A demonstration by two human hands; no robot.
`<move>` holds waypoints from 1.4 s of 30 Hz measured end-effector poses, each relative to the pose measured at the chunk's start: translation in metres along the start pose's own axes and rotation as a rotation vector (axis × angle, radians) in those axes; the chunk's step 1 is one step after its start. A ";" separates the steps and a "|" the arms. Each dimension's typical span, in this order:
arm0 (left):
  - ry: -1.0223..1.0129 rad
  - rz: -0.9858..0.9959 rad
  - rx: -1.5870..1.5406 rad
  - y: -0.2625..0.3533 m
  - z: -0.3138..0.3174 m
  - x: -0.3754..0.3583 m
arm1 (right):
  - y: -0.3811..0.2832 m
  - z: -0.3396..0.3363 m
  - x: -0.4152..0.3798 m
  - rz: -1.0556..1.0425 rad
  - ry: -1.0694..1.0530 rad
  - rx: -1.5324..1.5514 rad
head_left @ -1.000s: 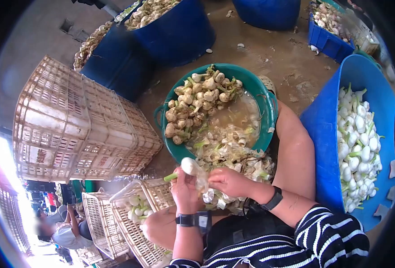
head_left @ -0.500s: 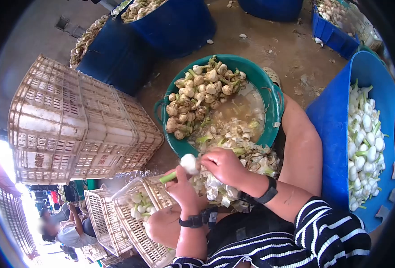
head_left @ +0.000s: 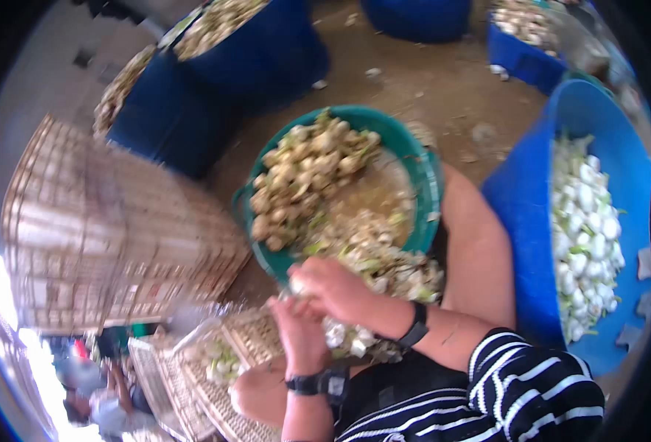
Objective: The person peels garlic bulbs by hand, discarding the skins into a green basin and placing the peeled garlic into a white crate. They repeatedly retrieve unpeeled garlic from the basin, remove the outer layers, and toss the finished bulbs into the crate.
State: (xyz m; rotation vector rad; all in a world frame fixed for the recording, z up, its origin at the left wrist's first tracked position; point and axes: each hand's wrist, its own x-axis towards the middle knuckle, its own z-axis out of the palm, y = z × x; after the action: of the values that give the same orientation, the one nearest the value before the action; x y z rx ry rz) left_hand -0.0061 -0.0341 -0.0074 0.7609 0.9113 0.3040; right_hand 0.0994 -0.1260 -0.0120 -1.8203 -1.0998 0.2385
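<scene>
My left hand (head_left: 301,337) and my right hand (head_left: 331,289) meet above the near edge of a green basin (head_left: 393,131). Between them is a white garlic bulb (head_left: 296,286), mostly covered by my fingers. My left fingers are closed round its lower side, while the right ones curl over it from above. Motion blurs the fingertips. Muddy, unpeeled garlic bulbs (head_left: 307,166) are heaped at the basin's far left. Brown water lies beside them, and peeled skins (head_left: 373,239) pile up at the near side.
A tall blue tub (head_left: 520,214) at my right holds cleaned white garlic (head_left: 587,221). White plastic crates (head_left: 112,228) are stacked at the left; another crate (head_left: 255,335) with some garlic stands by my knee. More blue tubs (head_left: 266,66) stand behind. Another person (head_left: 108,394) sits at lower left.
My right hand has come over the garlic bulb, covering what showed plainly before along with its green stem. The whole view has shifted, moving the basin and tubs slightly left.
</scene>
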 end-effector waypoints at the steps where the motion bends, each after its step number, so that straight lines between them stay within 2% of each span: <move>1: -0.096 0.057 0.020 0.005 0.011 -0.006 | 0.003 0.007 -0.002 -0.014 -0.085 -0.157; 2: -0.082 0.133 0.001 0.004 0.027 -0.015 | -0.002 0.004 -0.007 -0.104 -0.046 -0.038; 3: -0.236 0.128 -0.004 0.000 0.022 -0.009 | -0.008 0.003 -0.013 -0.199 -0.006 0.075; 4: -0.147 0.047 -0.080 -0.008 0.002 0.006 | -0.009 0.014 -0.018 -0.119 0.044 0.021; 6: -0.042 0.134 0.026 -0.003 0.002 0.006 | -0.004 0.006 -0.026 -0.032 0.117 -0.060; 8: -0.013 0.140 0.160 0.005 0.009 -0.008 | -0.011 -0.010 -0.037 0.069 -0.314 -0.087; 9: -0.003 0.149 0.284 0.010 0.011 -0.008 | -0.011 -0.011 -0.041 0.071 -0.300 -0.097; 12: -0.050 0.100 0.238 0.008 0.021 -0.017 | -0.010 -0.008 -0.055 0.040 -0.082 0.059; 13: -0.066 0.082 0.208 0.007 0.024 -0.019 | -0.007 -0.008 -0.056 0.037 -0.077 0.054; 15: -0.117 0.070 0.186 0.010 0.025 -0.020 | -0.002 -0.013 -0.055 0.097 -0.053 0.276; 17: -0.110 0.094 0.086 0.007 0.023 -0.017 | -0.007 -0.016 -0.053 0.078 -0.087 0.225; 18: -0.113 0.091 0.130 0.007 0.023 -0.019 | -0.010 -0.016 -0.054 0.058 -0.133 0.183; 22: -0.234 0.003 0.097 0.008 0.025 -0.026 | -0.012 -0.018 -0.062 0.123 -0.049 0.269; 24: -0.221 0.029 0.129 0.011 0.029 -0.030 | -0.008 -0.019 -0.060 0.169 -0.099 0.457; 25: -0.195 0.045 0.155 0.010 0.029 -0.032 | -0.011 -0.020 -0.062 0.173 -0.093 0.457; 27: -0.218 0.015 0.153 0.009 0.026 -0.030 | -0.019 -0.019 -0.066 0.049 -0.040 0.151; 29: -0.311 0.031 0.194 0.008 0.026 -0.029 | -0.014 -0.013 -0.067 0.074 -0.024 0.119; 31: -0.276 0.052 0.194 0.004 0.027 -0.024 | 0.009 0.002 -0.061 0.101 -0.017 0.381; 32: -0.229 0.077 0.184 0.003 0.026 -0.021 | 0.029 0.023 -0.064 0.217 -0.136 0.624; 33: -0.267 0.033 0.131 0.005 0.026 -0.018 | 0.016 0.002 -0.064 0.268 -0.263 0.583; 34: -0.280 0.049 0.211 0.013 0.036 -0.035 | 0.003 -0.012 -0.069 0.284 -0.144 0.675; 35: -0.313 0.027 0.192 0.015 0.032 -0.029 | -0.019 -0.039 -0.069 0.226 -0.151 0.520; 37: -0.378 -0.041 0.242 0.020 0.028 -0.023 | -0.018 -0.030 -0.073 0.035 -0.130 0.180; 38: -0.389 -0.083 0.235 0.024 0.031 -0.031 | -0.027 -0.039 -0.070 0.059 -0.184 0.073; 39: -0.457 -0.009 0.221 0.015 0.022 -0.021 | -0.032 -0.043 -0.068 0.060 -0.161 0.066; 40: -0.468 0.077 0.302 0.007 0.016 -0.013 | -0.028 -0.039 -0.065 0.159 -0.171 0.089; 41: -0.522 0.053 0.255 0.008 0.015 -0.016 | -0.031 -0.040 -0.061 0.233 -0.188 0.215; 42: -0.494 -0.047 0.135 -0.001 0.013 -0.010 | -0.003 -0.025 -0.074 0.492 -0.230 0.584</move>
State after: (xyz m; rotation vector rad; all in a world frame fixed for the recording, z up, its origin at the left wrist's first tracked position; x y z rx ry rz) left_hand -0.0012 -0.0460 0.0028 0.8867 0.4836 0.0072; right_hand 0.0700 -0.1979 -0.0179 -1.5149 -0.6140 0.9735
